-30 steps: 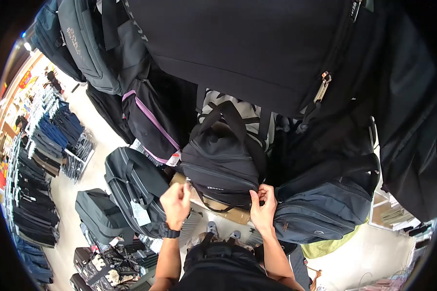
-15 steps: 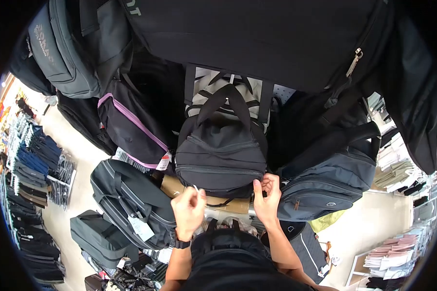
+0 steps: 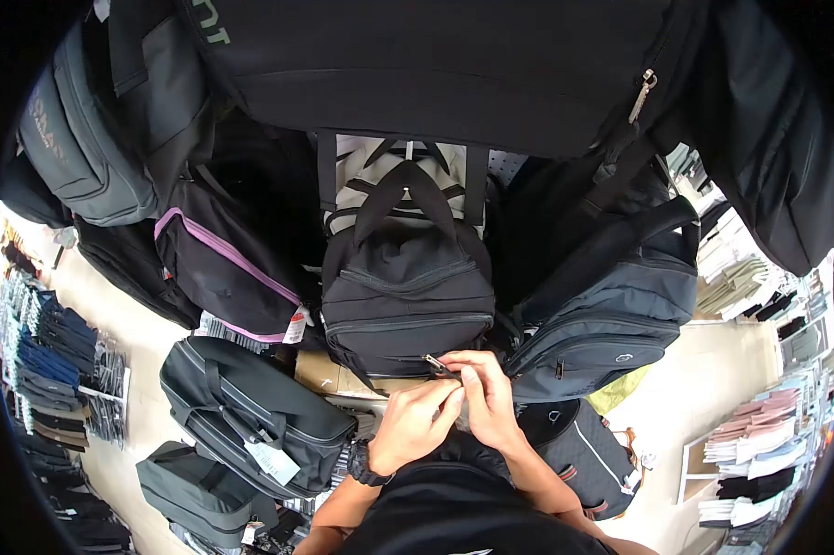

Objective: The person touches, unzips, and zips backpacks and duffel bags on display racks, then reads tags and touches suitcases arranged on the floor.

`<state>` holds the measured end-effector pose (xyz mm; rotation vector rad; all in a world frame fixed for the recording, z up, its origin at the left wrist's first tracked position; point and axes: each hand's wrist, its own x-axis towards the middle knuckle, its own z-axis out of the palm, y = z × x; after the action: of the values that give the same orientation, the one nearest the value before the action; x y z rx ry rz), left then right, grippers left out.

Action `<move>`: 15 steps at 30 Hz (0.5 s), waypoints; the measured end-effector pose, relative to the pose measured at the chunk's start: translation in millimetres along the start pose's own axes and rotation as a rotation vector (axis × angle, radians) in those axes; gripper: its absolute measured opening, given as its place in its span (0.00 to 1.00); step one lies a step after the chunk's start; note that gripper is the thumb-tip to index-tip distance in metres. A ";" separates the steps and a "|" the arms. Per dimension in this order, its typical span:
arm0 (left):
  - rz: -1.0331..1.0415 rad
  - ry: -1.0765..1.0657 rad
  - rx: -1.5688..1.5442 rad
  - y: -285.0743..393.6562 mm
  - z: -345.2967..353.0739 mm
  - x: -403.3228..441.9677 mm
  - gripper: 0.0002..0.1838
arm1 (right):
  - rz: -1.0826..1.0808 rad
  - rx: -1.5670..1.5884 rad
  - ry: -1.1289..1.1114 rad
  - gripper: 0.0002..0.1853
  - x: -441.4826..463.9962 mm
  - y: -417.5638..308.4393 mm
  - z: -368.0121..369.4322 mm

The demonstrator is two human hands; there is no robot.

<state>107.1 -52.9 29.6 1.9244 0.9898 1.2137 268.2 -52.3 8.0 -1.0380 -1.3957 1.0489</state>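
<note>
Left hand [image 3: 420, 421] moved inward, fingers curled beside right hand [image 3: 487, 396], at backpack [image 3: 410, 305].

Bright, even shop light washes over the pale glossy floor [image 3: 722, 379], nearly white toward the right. The large black fabric bag [image 3: 435, 69] overhead swallows it, and deep shadow fills the gaps underneath. Racks at both sides bend into a round fisheye curve with black corners; far-left shelves look blown out and soft, while the centre reads fairly sharp.
</note>
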 end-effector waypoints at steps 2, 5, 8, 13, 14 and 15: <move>-0.001 -0.007 0.009 -6.1 -2.1 -5.4 0.07 | 0.027 0.017 -0.016 0.12 -1.1 5.0 4.8; -0.055 -0.037 0.014 -10.5 -8.7 -17.0 0.08 | 0.085 0.275 -0.052 0.12 1.3 7.6 10.2; -0.143 -0.084 -0.020 -12.4 -15.1 -26.2 0.10 | 0.175 0.352 -0.120 0.13 0.4 17.3 5.5; -0.141 -0.072 -0.082 -24.8 -25.1 -41.3 0.17 | 0.165 0.400 -0.135 0.14 5.7 15.4 7.9; -0.153 -0.084 -0.071 -24.5 -30.6 -41.8 0.18 | 0.162 0.411 -0.111 0.13 6.1 14.4 8.9; -0.138 -0.036 -0.100 -24.5 -34.4 -40.0 0.17 | 0.157 0.421 -0.088 0.13 7.0 13.0 9.2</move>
<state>57.7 -70.3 4.5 1.7645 1.0070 1.1247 259.1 -43.0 -3.5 -0.8050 -1.1058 1.4456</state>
